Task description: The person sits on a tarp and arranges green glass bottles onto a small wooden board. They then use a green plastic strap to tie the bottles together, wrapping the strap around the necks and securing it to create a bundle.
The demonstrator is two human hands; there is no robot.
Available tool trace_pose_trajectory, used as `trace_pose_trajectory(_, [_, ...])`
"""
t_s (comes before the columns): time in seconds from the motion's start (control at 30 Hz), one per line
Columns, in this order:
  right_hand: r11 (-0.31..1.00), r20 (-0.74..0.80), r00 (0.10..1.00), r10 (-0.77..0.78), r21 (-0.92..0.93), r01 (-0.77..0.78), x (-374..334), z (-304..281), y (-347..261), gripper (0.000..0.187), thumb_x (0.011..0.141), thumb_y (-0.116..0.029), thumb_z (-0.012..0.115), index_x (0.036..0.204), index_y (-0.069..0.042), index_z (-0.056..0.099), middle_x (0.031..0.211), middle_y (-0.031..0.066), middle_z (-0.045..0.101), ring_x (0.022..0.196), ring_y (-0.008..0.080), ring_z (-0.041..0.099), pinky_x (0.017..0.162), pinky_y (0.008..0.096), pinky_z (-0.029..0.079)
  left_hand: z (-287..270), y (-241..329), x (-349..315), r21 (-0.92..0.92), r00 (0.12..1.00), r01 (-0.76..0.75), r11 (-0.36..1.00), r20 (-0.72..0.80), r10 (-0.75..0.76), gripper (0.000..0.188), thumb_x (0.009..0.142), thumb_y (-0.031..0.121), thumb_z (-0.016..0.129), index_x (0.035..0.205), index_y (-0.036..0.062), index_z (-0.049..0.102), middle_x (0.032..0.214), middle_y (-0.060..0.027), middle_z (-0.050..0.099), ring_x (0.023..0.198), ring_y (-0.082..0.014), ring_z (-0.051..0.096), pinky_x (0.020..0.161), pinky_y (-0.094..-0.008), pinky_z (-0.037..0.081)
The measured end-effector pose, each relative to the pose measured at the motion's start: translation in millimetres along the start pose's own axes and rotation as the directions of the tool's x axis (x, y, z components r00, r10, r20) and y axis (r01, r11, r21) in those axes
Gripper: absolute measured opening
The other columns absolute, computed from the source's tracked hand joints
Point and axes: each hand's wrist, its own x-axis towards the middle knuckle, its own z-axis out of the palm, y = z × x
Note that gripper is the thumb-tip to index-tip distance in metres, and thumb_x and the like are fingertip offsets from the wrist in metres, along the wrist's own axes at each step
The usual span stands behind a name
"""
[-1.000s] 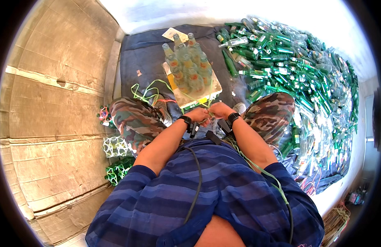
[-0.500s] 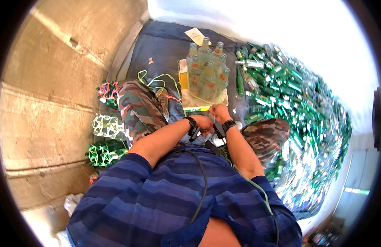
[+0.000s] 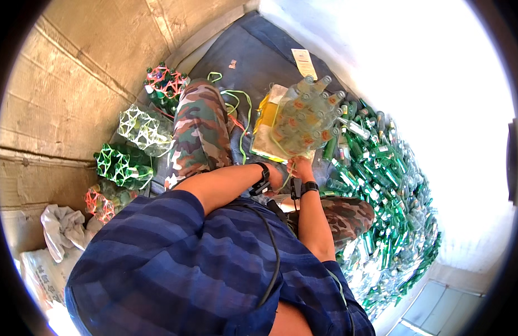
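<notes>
A tight cluster of clear glass bottles [image 3: 306, 115] stands on a low, pale block with yellow sides [image 3: 265, 137]. Light green plastic twine passes around the bottles' lower part. At the near edge of the block, my right hand [image 3: 301, 167] is closed, pinching the twine. From there the twine [image 3: 287, 180] runs down to my left hand [image 3: 275, 179], which is curled around it just to the left and nearer me. The left fingertips are partly hidden. Both wrists carry black straps with small devices.
Green and clear bottles lie in a large heap [image 3: 382, 185] on the right. Tied bundles, such as a green one [image 3: 123, 166], line the cardboard wall [image 3: 63, 112] on the left. Loose green twine [image 3: 245, 112] lies beside my left knee. A paper slip [image 3: 304, 63] rests on the dark mat.
The view has turned, so the bottles and block now appear tilted and farther right. My hands remain close together at the block's near edge with the twine.
</notes>
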Motion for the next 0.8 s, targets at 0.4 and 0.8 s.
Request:
trace_pose_trajectory(0.4, [-0.039, 0.481, 0.668, -0.568, -0.826, 0.562, 4.8, -22.3, 8.0, 0.031, 0.08, -0.02, 0.076, 0.107, -0.007, 0.067, 0.094, 0.0146, 0.07, 0.093, 0.0364, 0.069, 0.079, 0.0451, 0.055, -10.5, -24.2, 44.2, -0.878, 0.87, -0.328, 0.348, -0.424, -0.251, 0.026, 0.102, 0.032, 0.061, 0.102, 0.0073, 0.069, 0.085, -0.0066, 0.072, 0.062, -0.0198, 0.064, 0.061, -0.0351, 0.055])
trace_pose_trajectory(0.8, [-0.083, 0.43, 0.679, -0.595, -0.873, 0.48, -2.9, -15.9, 11.8, 0.032, 0.067, -0.015, 0.083, 0.094, -0.009, 0.068, 0.09, 0.0145, 0.068, 0.086, 0.0358, 0.069, 0.072, 0.0462, 0.056, -29.9, -36.7, 49.8, 0.217, 0.719, 0.05, 0.975, -0.685, 0.115, 0.025, 0.099, 0.018, 0.055, 0.102, 0.0041, 0.075, 0.104, -0.0183, 0.074, 0.097, -0.0362, 0.069, 0.083, -0.0461, 0.053])
